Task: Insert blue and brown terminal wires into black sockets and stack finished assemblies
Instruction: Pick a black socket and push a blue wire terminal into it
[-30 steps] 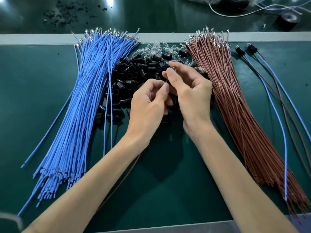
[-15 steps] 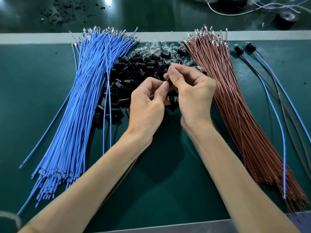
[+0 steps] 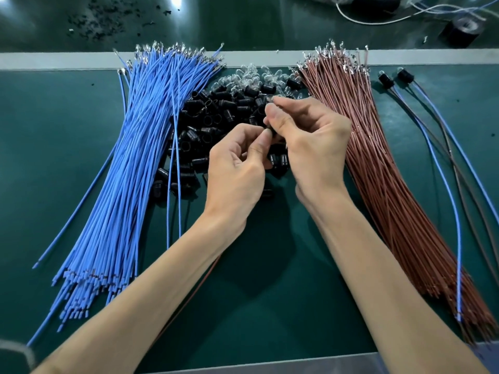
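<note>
Alt text, left to right. On a green work mat we see a thick, fanned bundle of blue terminal wires with metal terminals at the far end. Next is a heap of small black sockets, with clear glass bulbs behind it.

Two bare hands meet over the heap. The left hand has curled fingers, thumb and forefinger pinched together. A single brown wire trails from under its wrist toward us, so we judge it pinches that wire's terminal end, though the contact is hidden. The right hand pinches one black socket between thumb and forefinger, right against the left fingertips.

Further right lie the bundle of brown terminal wires and two finished assemblies side by side.

We expect the wire to be light and limp, buckling if pushed from far back, so we would hold it just behind the terminal. The socket looks light, rigid and smooth, and likely to slip. It is best pinched across its barrel, open end facing the wire.
</note>
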A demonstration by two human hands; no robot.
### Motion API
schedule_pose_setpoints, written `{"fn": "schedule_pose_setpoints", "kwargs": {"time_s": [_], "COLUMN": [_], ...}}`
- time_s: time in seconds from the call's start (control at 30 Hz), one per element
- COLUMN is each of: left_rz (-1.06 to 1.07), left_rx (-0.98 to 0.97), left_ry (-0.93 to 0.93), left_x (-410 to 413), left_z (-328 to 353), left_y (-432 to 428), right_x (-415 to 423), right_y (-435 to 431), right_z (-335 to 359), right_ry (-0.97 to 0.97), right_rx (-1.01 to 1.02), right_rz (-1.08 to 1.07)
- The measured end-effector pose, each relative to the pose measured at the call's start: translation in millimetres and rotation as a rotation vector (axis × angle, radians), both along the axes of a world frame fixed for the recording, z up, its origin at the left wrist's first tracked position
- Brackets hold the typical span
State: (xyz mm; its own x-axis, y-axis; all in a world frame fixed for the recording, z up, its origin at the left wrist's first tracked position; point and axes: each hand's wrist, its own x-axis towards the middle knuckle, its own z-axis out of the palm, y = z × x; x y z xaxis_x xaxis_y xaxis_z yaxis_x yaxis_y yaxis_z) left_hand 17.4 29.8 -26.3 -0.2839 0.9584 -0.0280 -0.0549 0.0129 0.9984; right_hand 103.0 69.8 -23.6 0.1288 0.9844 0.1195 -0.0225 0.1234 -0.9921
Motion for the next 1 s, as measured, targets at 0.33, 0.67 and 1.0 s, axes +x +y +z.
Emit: {"fn": "schedule_pose_setpoints", "kwargs": {"time_s": [0.33, 0.67, 1.0], "left_rz": [-0.008, 0.078, 0.014], "left_rx": [0.008, 0.091, 0.065], "left_ry": [0.037, 0.269, -0.047], "left_x": [-2.8, -0.6, -4.1], "left_z": [-2.9, -8.4, 1.7], "left_y": [0.6, -2.0, 2.2], "right_x": [-1.8, -5.5, -5.5], "right_y": [-1.1, 1.0, -7.4], "right_z": [2.0, 6.8, 16.5], "right_ry": [0.092, 0.456, 0.448], "right_rx": [-0.097, -0.385, -0.342], "right_rz": [0.03, 0.089, 0.204]}}
